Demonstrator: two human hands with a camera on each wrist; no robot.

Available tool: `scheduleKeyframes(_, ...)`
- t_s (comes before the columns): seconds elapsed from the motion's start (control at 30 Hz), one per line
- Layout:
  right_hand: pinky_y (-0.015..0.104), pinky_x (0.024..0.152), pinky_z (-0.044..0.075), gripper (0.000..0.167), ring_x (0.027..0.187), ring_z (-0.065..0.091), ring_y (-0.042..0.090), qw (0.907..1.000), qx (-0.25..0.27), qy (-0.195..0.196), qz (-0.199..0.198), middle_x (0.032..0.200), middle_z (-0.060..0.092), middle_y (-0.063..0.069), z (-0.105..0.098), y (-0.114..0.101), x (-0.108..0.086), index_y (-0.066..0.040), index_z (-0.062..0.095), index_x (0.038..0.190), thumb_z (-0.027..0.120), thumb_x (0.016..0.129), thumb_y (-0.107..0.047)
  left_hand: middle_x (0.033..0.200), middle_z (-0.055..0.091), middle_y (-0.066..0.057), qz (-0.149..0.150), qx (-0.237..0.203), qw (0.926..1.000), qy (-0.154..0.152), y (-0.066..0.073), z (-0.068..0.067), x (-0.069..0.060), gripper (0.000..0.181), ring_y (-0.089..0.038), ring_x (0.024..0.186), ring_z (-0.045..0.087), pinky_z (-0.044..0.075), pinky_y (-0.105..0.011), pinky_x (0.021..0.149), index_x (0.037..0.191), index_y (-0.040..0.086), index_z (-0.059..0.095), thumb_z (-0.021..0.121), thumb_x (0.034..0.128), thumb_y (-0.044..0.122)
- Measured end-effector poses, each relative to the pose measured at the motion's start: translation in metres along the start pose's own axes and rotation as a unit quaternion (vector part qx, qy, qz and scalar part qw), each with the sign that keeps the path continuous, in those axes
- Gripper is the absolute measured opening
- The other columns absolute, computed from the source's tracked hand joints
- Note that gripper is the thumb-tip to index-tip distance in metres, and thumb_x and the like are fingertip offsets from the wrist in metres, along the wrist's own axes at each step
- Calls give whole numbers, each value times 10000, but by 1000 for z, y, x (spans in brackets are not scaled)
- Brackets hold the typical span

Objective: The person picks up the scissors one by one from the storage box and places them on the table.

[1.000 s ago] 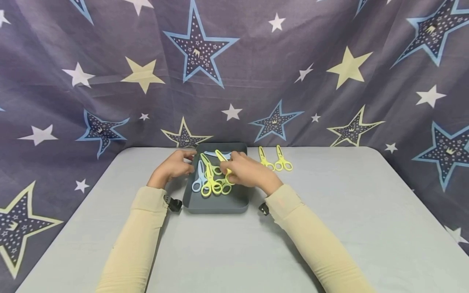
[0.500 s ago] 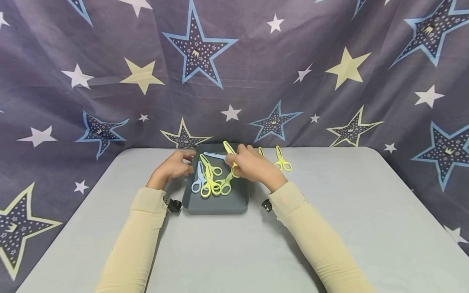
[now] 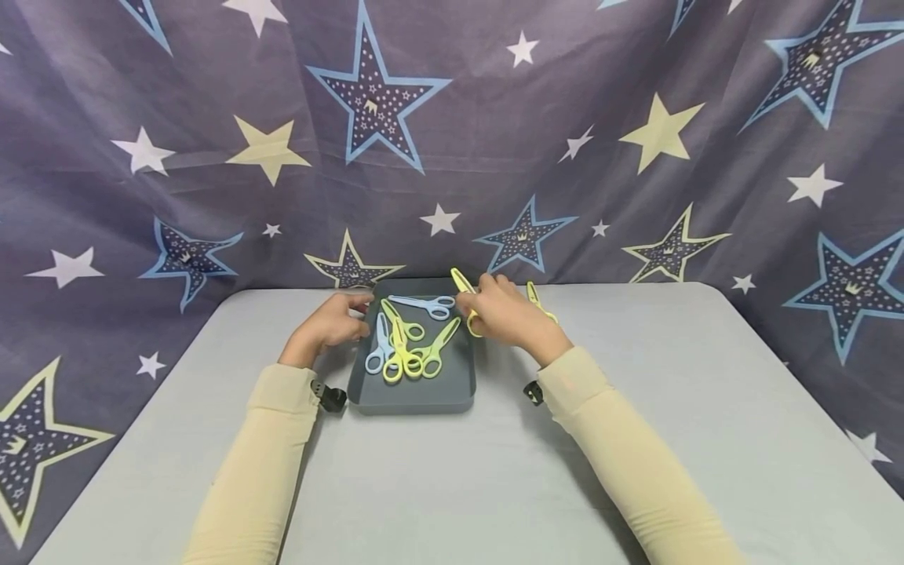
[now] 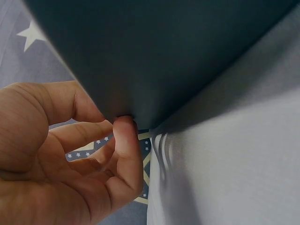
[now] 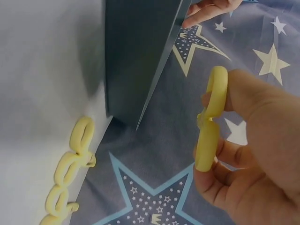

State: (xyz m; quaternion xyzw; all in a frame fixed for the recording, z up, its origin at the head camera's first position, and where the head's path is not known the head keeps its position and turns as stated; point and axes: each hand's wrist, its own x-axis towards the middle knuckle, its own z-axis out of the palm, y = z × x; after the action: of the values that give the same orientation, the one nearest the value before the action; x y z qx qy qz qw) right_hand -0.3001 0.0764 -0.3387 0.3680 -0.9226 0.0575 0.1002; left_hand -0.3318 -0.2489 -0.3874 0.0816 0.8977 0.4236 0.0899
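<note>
Though slim, loop-handled yellow scissors point(image 5: 207, 145)

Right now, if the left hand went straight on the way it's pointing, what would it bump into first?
The gray tray. The left hand is touching its side, so that wall seems first in line. What comes after is hard to tell.

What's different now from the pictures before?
The right hand moved right, carrying the yellow scissors from over the tray to its right edge. The back blue scissors now show fully. Nothing was let go. The left hand still holds the tray's left side; the other scissors inside stayed put.
</note>
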Motion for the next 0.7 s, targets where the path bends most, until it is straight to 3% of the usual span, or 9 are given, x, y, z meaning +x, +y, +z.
scheduleKeyframes(0.3, 437, 765, 401, 146, 845, 478, 306, 9998, -17, -86, 203, 914, 536, 100, -3, 8, -12, -159, 668, 944, 689, 824, -80, 1352, 541, -322, 38, -58, 10000, 9, 0, 1, 0, 826, -190, 816, 595, 536, -260, 634, 1524, -68, 406, 605, 723, -86)
scheduleKeyframes(0.7, 443, 770, 412, 147, 838, 495, 304, 9994, -115, -72, 305, 882, 569, 93, 2, 39, -33, -131, 683, 963, 733, 830, -97, 1355, 541, -325, 22, -74, 10000, -13, -3, -1, 3, 827, -231, 890, 603, 548, -273, 658, 1524, -67, 407, 611, 723, -86)
